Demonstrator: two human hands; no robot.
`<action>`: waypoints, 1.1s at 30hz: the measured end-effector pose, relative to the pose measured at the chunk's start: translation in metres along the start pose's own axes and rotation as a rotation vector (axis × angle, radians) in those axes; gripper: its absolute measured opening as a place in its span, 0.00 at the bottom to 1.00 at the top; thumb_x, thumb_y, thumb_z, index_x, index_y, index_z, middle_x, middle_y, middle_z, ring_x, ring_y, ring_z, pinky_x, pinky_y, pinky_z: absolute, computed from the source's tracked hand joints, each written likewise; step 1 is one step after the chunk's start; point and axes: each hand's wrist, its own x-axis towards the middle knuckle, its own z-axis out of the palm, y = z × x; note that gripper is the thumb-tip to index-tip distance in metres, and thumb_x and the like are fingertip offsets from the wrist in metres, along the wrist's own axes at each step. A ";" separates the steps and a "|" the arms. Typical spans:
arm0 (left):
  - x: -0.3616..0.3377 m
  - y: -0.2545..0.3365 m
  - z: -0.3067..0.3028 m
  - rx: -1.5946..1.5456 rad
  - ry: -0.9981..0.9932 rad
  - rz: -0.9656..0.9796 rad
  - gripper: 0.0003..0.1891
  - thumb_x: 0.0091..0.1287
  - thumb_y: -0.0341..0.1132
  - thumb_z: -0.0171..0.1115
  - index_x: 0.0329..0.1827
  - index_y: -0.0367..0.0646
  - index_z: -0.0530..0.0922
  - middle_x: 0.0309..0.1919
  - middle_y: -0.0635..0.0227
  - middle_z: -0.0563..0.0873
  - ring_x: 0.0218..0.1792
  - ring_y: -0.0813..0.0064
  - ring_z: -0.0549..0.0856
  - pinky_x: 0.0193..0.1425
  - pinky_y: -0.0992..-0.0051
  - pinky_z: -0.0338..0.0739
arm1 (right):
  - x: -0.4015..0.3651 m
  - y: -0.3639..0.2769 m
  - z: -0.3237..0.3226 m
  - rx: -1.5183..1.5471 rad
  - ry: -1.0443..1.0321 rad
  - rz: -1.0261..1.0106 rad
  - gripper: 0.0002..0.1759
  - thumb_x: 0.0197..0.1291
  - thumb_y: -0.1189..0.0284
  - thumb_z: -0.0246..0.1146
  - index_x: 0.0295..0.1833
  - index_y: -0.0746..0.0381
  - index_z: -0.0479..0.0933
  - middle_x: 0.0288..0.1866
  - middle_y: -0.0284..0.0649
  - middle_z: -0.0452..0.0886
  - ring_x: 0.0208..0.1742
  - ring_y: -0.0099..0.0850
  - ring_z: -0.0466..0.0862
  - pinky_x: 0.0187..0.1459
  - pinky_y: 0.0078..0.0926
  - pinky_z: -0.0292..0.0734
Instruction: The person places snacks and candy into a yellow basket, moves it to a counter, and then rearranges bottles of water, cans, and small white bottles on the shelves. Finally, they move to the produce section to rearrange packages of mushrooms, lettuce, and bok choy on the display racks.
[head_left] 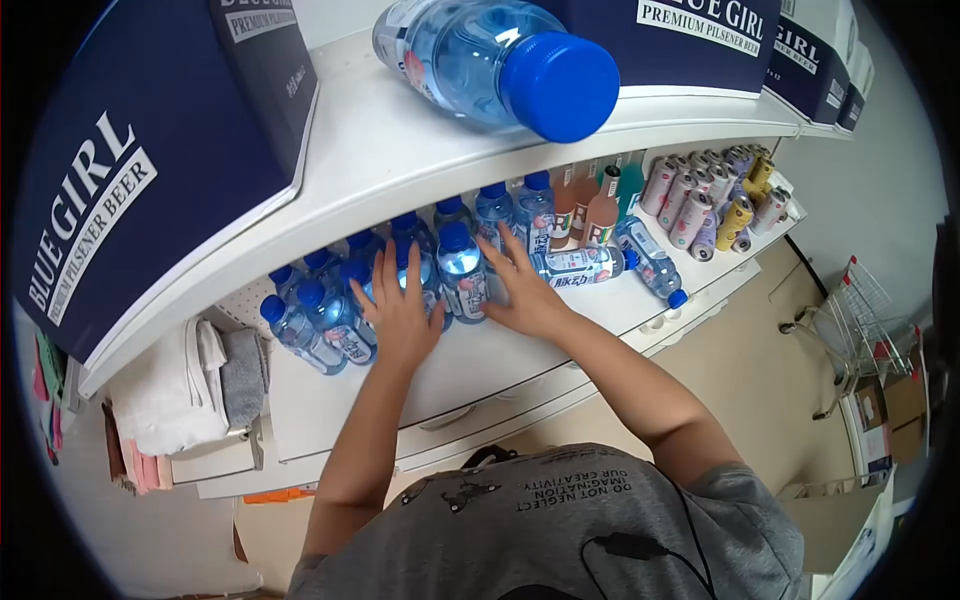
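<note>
Rows of water bottles with blue caps stand upright on the white shelf. My left hand, fingers spread, lies against the front bottles and partly covers them. Just to its right stands a front-row water bottle. My right hand reaches along that bottle's right side with stretched fingers, the thumb low near its base. Right of this hand, one bottle lies on its side, and another lies slanted toward the shelf edge. At the left end of the group, a bottle stands near the front.
Glass bottles of pink drink and several cans stand farther right. Above, a large bottle lies on the upper shelf beside dark blue beer boxes. Folded cloths are at left, a shopping cart at right.
</note>
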 end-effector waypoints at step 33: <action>0.044 0.248 0.173 -0.014 -0.420 0.180 0.36 0.47 0.48 0.76 0.59 0.48 0.72 0.53 0.59 0.74 0.56 0.55 0.75 0.60 0.58 0.68 | -0.194 0.270 -0.161 0.077 0.286 0.517 0.40 0.53 0.63 0.69 0.67 0.70 0.62 0.54 0.59 0.77 0.51 0.50 0.80 0.50 0.39 0.76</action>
